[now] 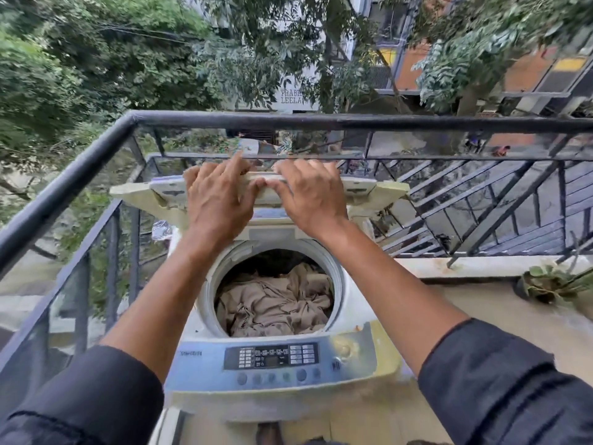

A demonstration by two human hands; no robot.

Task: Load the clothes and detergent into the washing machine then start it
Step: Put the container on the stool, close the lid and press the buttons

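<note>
A white top-loading washing machine [349, 303] stands on a balcony with its folded lid [359, 187] raised at the far side. Beige clothes [276, 306] lie crumpled in the drum, with a dark garment behind them. My left hand [218, 194] and my right hand [311, 194] both grip the lid's top edge, fingers curled over it and thumbs close together at the middle. The blue control panel [272, 358] with its buttons faces me at the near edge. No detergent is in view.
A black metal railing [288, 121] runs behind and to the left of the machine. A potted plant [545, 284] sits on the balcony floor at the right. Trees and buildings lie beyond the railing.
</note>
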